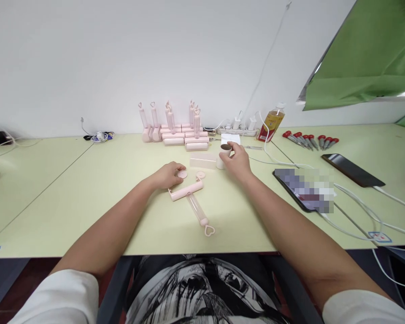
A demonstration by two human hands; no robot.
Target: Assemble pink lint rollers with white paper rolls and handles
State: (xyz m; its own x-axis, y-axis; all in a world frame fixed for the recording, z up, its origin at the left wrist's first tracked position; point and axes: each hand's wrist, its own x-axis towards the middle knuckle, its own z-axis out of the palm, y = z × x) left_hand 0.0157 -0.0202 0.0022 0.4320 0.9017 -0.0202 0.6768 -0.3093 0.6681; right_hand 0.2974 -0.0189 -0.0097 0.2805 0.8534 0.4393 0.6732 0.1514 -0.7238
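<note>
The bench (97, 189) is finished smooth; towards its front edge, clear glossy plastic is seen on the handle (197, 209), smooth pink plastic on the frame (186, 191).

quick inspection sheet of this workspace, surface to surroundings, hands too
Surface: pale green table, seams visible.
Job's things: pink holder and heart-ended clear tube lie near the front; loose pink disc lies beyond.
Clutter: drink bottle, red-ended tools and two phones at right.
Hands: left hand pinches second disc; right hand grips white cylinder.
Cables: white cables run past both phones; one hangs below the front edge.
Surroundings: white wall, green sheet upper right; other people, nothing seen.
</note>
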